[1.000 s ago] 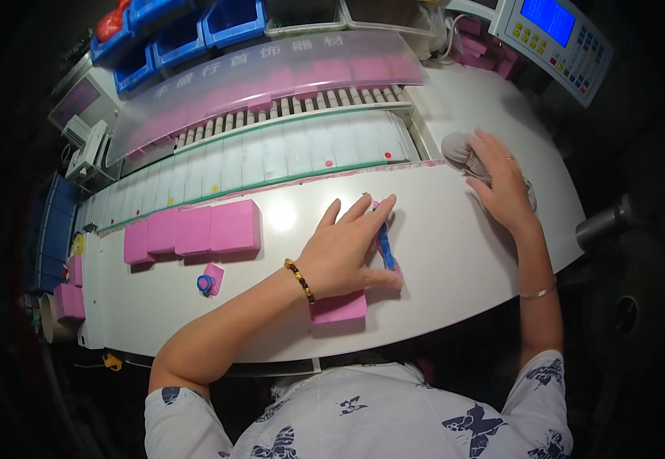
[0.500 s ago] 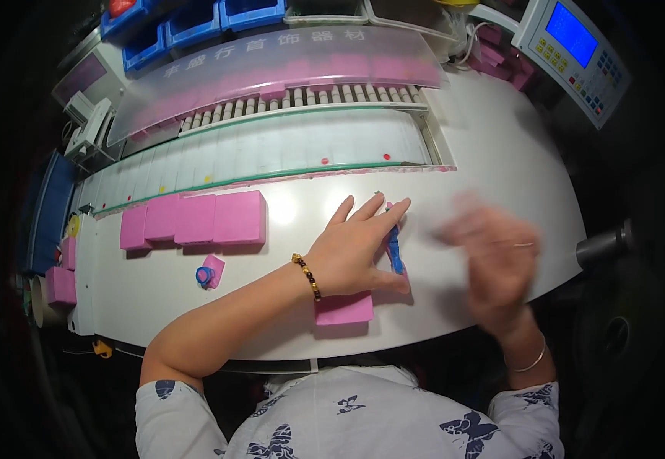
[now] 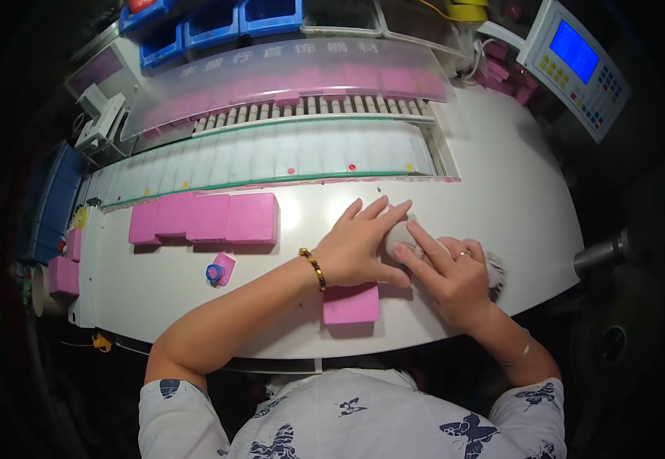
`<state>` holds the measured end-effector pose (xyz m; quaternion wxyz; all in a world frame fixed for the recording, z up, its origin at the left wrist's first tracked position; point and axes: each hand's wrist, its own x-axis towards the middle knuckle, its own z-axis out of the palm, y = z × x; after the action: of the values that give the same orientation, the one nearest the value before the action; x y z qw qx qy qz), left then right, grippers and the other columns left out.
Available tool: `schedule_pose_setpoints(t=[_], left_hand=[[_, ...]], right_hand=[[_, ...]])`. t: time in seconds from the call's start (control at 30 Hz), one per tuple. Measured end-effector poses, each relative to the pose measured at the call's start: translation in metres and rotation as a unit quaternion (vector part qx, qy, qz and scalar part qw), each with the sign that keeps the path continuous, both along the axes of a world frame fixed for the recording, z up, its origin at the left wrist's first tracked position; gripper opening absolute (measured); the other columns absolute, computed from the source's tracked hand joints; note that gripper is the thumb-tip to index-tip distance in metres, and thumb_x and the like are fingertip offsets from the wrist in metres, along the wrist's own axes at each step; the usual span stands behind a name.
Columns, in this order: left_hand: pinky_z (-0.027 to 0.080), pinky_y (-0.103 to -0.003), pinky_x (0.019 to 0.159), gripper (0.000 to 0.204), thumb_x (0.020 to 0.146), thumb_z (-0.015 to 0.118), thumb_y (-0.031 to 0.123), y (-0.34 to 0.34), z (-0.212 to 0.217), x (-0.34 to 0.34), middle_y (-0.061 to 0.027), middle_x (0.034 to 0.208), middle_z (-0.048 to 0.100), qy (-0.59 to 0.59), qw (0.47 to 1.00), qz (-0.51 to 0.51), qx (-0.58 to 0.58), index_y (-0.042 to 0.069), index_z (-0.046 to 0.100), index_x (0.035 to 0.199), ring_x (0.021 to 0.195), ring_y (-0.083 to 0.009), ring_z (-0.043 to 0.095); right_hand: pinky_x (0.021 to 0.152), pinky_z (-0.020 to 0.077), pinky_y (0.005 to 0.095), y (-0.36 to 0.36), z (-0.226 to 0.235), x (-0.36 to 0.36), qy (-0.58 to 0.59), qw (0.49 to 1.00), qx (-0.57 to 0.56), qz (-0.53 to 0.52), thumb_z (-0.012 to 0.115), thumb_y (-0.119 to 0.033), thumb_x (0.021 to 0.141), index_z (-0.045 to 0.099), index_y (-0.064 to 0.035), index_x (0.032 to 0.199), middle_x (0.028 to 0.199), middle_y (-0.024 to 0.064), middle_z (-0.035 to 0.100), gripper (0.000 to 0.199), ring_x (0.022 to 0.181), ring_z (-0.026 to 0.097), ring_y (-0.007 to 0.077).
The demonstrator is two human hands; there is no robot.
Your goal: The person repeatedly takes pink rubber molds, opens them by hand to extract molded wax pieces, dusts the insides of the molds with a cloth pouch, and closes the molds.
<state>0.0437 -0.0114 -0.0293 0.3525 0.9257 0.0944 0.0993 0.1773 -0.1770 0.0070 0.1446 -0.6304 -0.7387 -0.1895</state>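
My left hand lies with fingers spread on a pink block, whose near end shows below the wrist. The rest of the block is hidden under the hand. Between the left thumb and index finger, a whitish, soft-looking pouch is pressed down. My right hand is closed round this pouch, its index finger and thumb pointing toward the left hand. A dark-and-white fringed end sticks out beside the right hand. What lies beneath the pouch is hidden.
A row of pink blocks stands to the left. Nearer lies a small pink piece with a blue knob. Beyond runs a pale belt with coloured dots, below rollers and a clear cover. A control panel stands far right.
My right hand has moved left and down from a blur and now presses the pouch beside my left hand, covering the blue strip seen there. The belt's dots have shifted left.
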Motion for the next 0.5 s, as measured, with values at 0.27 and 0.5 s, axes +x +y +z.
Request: schedule_pose_setpoints(t=[0.27,0.5], left_hand=[[0.035,-0.044,0.107,0.071,0.073,0.078,0.031,-0.010,0.006,-0.007,-0.0197,0.131,0.054,-0.083,0.995,0.061,0.012,0.011,0.050,0.135,0.126,-0.0395,0.045],[0.053,-0.038,0.081,0.018,0.080,0.073,0.016,-0.005,0.030,-0.065,-0.0106,0.097,0.065,-0.174,0.972,0.155,-0.029,0.005,0.067,0.093,0.089,-0.0292,0.063]], right_hand=[[0.088,0.0370,0.0352,-0.013,0.020,0.012,0.056,0.994,-0.042,-0.086,0.061,0.003,0.074,0.063,-0.0136,0.124,0.133,0.0083,0.057,0.053,0.098,0.061,0.0218],[0.098,0.0350,0.0382,-0.012,0.009,0.010,0.094,0.986,-0.084,-0.108,0.059,0.009,0.075,0.059,-0.0111,0.130,0.136,0.0119,0.054,0.058,0.111,0.056,0.0277]])
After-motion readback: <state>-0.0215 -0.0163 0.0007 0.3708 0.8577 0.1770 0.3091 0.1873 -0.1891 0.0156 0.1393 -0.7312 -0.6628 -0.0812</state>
